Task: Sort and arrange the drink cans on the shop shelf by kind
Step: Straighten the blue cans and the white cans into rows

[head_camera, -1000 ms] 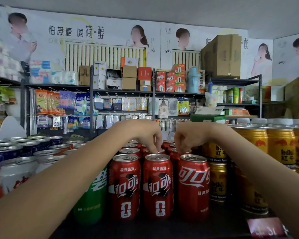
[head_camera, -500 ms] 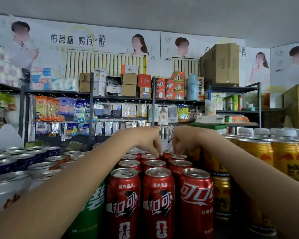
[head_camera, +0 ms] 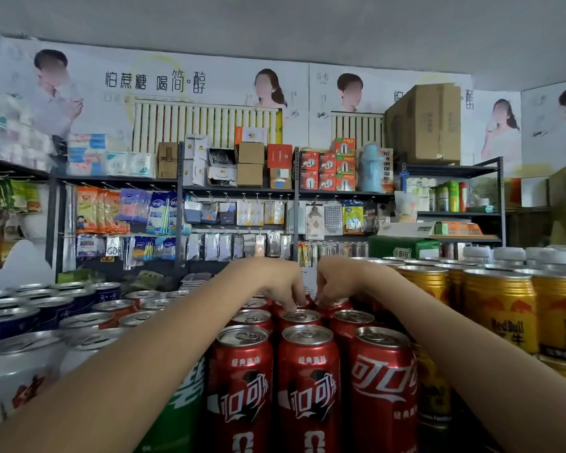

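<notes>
Head view: both hands reach over glossy red cans [head_camera: 307, 387] standing in rows mid-shelf; left hand [head_camera: 275, 279] and right hand [head_camera: 337, 279] curl their fingers down onto ribbed silvery lids of rear cans; any grip is hidden. Gold cans [head_camera: 500, 308] stand right.

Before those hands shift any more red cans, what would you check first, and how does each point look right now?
1. Left hand on a back red can: fingertips touch its top, ok.
2. Right hand gripping a can: fingers curl down among the tops, cannot tell.
3. Front red cans upright: ok.
4. Red rows all one kind: ok where visible.
5. Green can beside the reds, partly behind the arm: sorting cannot tell.
6. Gold cans kept apart on the right: ok.
</notes>
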The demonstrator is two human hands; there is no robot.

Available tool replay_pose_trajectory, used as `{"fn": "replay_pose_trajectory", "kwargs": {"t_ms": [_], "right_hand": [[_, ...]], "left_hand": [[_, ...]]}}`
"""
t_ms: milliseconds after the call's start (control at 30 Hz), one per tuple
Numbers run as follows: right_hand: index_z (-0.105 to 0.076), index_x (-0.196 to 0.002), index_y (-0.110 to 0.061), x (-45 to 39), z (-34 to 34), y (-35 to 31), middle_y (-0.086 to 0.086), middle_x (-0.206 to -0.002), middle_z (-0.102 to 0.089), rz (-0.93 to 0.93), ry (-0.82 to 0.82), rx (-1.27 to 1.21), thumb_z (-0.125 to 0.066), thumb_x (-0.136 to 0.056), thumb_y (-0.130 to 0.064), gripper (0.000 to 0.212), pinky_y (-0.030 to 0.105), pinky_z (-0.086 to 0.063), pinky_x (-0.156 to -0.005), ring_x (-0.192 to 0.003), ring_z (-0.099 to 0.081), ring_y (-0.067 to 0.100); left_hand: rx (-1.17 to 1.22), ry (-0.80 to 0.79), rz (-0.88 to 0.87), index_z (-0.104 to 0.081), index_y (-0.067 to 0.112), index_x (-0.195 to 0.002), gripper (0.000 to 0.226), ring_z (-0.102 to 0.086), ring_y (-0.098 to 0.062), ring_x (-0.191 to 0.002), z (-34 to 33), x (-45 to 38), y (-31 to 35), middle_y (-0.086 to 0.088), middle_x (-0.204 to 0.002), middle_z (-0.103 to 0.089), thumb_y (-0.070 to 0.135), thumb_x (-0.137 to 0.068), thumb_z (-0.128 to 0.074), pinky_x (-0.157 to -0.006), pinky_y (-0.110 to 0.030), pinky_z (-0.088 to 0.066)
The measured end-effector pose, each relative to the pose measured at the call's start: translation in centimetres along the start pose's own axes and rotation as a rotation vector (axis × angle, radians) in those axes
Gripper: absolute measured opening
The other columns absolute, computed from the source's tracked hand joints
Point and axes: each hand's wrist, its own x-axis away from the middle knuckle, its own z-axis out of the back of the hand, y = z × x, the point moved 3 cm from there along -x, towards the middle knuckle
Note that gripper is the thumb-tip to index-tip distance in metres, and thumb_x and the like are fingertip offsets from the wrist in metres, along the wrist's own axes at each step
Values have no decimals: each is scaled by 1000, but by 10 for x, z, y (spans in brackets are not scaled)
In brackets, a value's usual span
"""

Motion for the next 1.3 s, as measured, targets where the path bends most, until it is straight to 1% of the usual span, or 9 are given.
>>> {"fn": "replay_pose_trajectory", "kwargs": {"t_ms": [200,300,433,700,833,967,1067,1167,1300], "right_hand": [[-67,-82,4,6,1,10,12,-87,-70,-69,13,-13,-66,-80,-9,13,26,-51,-78,-77,-61,15],[-63,-84,2,9,3,7,12,-91,-71,-86,-2,-20,-69,-80,-7,11,26,-54,-74,-73,-64,16],[-64,-94,3,12,4,7,13,-96,-70,-101,-27,4,-67,-81,-4,15,30,-55,-79,-82,-66,20],[-62,-94,2,13,0,3,15,-104,-65,-56,62,-7,-62,-84,-8,14,33,-52,-79,-99,-62,27],[-56,-83,-5,14,-3,4,10,-92,-63,-71,55,-18,-60,-85,-8,5,27,-49,-71,-85,-59,20],[-53,-79,-7,14,-4,2,5,-81,-59,-104,45,-56,-63,-84,-9,12,30,-53,-72,-76,-59,19],[-62,-96,3,17,-1,1,13,-96,-68,-120,18,-77,-66,-83,-8,18,29,-55,-74,-82,-65,21],[-64,-101,6,24,8,-1,14,-102,-69,-85,34,-113,-61,-85,-3,19,24,-54,-73,-91,-67,20],[-67,-96,3,45,41,-8,11,-94,-71,9,225,-174,-55,-88,0,15,18,-53,-69,-72,-65,9]], "left_hand": [[28,4,13,-58,17,-125,38,-55,-18,-114,-2,3,2,1,-128,-58,10,-88,-59,-100,-34,-43],[3,-25,21,-54,19,-129,45,-53,-19,-115,-2,1,6,0,-130,-56,5,-86,-59,-101,-34,-43],[-28,-56,31,-48,20,-134,52,-48,-19,-121,-1,2,10,0,-136,-50,2,-86,-57,-104,-35,-39],[-3,-90,21,-41,22,-139,53,-35,-17,-132,-4,7,8,3,-146,-38,3,-90,-51,-103,-29,-30],[27,-102,24,-40,22,-139,55,-37,-17,-131,-6,7,9,3,-144,-40,0,-90,-50,-101,-28,-32],[27,-96,36,-40,24,-140,56,-39,-18,-129,-9,8,8,2,-144,-40,-1,-90,-47,-104,-32,-34],[37,-70,43,-38,22,-141,56,-38,-18,-131,-10,9,7,2,-145,-39,0,-90,-47,-108,-34,-33],[108,26,51,-36,18,-141,54,-38,-16,-132,-7,17,4,1,-146,-38,1,-92,-47,-109,-31,-31],[253,139,51,-41,13,-138,46,-41,-14,-130,4,40,-4,-2,-144,-40,1,-94,-43,-107,-24,-32]]}}
